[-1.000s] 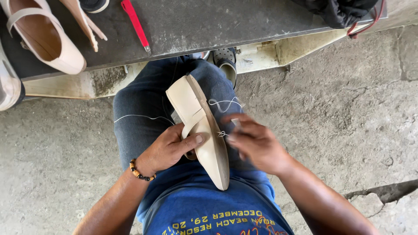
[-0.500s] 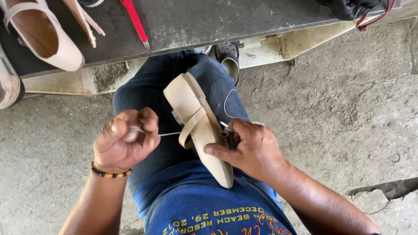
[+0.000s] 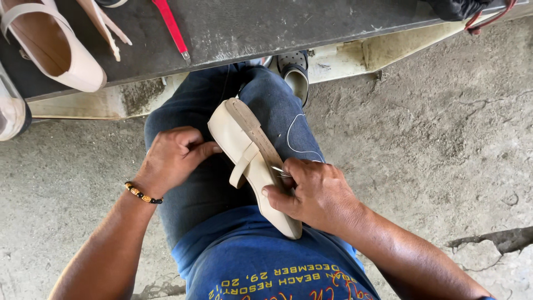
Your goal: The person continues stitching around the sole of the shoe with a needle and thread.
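Shoe [image 3: 244, 150] toe — behind right hand [image 3: 316, 194]

Blue printed T-shirt [image 3: 261, 266]; dark blue jeans [image 3: 222, 111]; beaded bracelet [image 3: 142, 193] on left wrist.

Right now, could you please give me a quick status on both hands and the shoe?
Left hand closed beside shoe, touching it. Right hand gripping beige shoe on lap, metal tool at sole edge. White thread loose over knee. Nothing blocking.

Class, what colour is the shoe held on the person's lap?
Cream-beige shoe, with a tan sole edge; head view shows it best.
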